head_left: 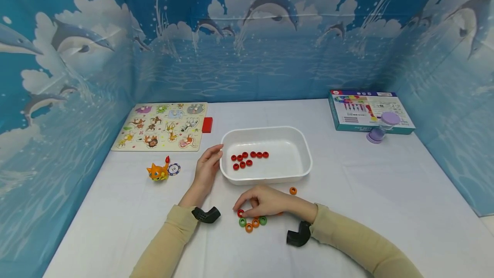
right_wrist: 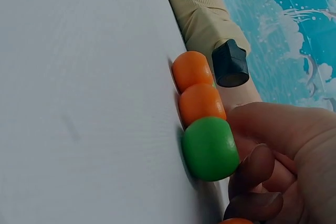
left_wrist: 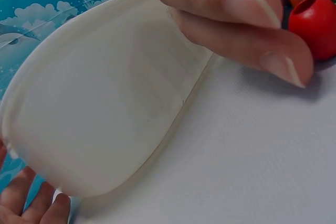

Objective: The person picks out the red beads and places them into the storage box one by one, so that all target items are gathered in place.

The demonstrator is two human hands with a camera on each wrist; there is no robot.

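My left hand (head_left: pixel 207 167) rests against the left end of a white tray (head_left: pixel 285 158), and its fingers (left_wrist: pixel 20 195) touch the outside of the wall. Several red beads (head_left: pixel 249 163) lie inside the tray. In front of it my right hand (head_left: pixel 264 200) is lowered to the table, with thumb and index finger pinching a red bead (head_left: pixel 240 213). That bead (left_wrist: pixel 315 27) shows beside the fingertips in the left wrist view. Next to it lie green beads (right_wrist: pixel 210 149) and orange beads (head_left: pixel 248 228), some partly hidden under the hand.
One orange bead (head_left: pixel 293 191) sits apart near the tray's front. An animal puzzle board (head_left: pixel 162 125), a red block (head_left: pixel 207 125), an orange cat toy (head_left: pixel 157 172) and a round chip (head_left: pixel 174 169) are left. A box (head_left: pixel 366 110) and purple-ended sand timer (head_left: pixel 382 128) stand back right.
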